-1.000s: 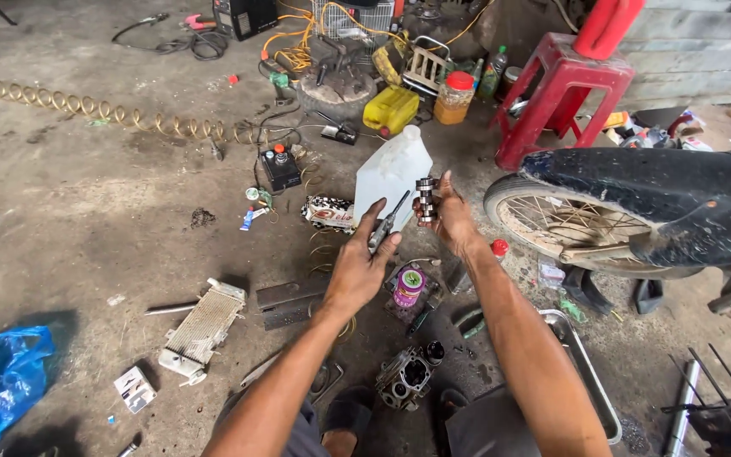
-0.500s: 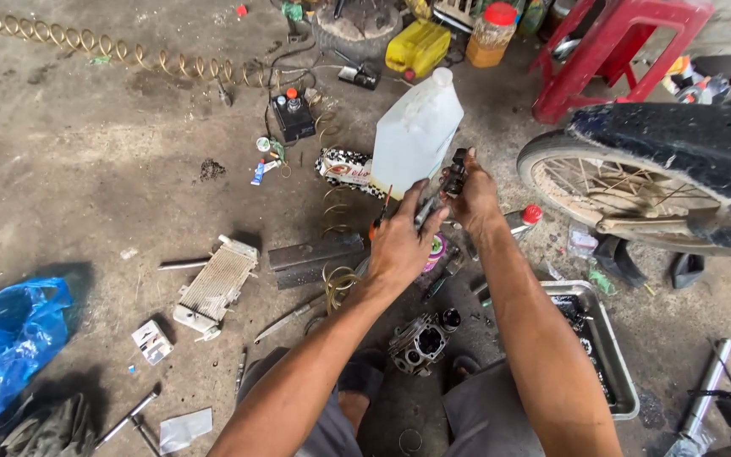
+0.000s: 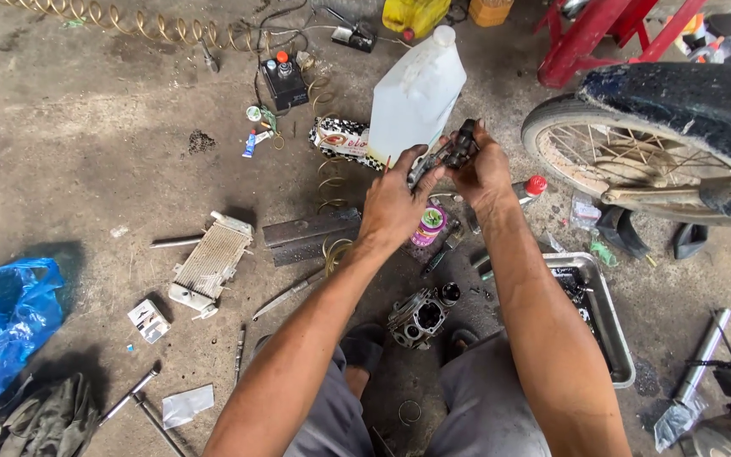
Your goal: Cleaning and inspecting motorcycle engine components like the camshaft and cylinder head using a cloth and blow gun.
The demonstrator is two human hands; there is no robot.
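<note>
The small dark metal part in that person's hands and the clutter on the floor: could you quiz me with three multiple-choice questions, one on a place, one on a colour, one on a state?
1. Where does the white jug stand?
A. On the floor just beyond the hands
B. Inside the metal tray
C. On top of the wheel

2. What colour is the plastic bag at the left edge?
A. Red
B. Blue
C. Yellow

3. How is the small metal part held?
A. Lying untouched on the floor
B. By the left hand alone
C. By both hands together, off the floor

Answers:
1 A: the jug rises from the concrete right behind the fingers, apart from the metal tray and the wheel.
2 B: the crumpled bag is bright blue.
3 C: the left hand and the right hand both grip it in mid-air.
</note>
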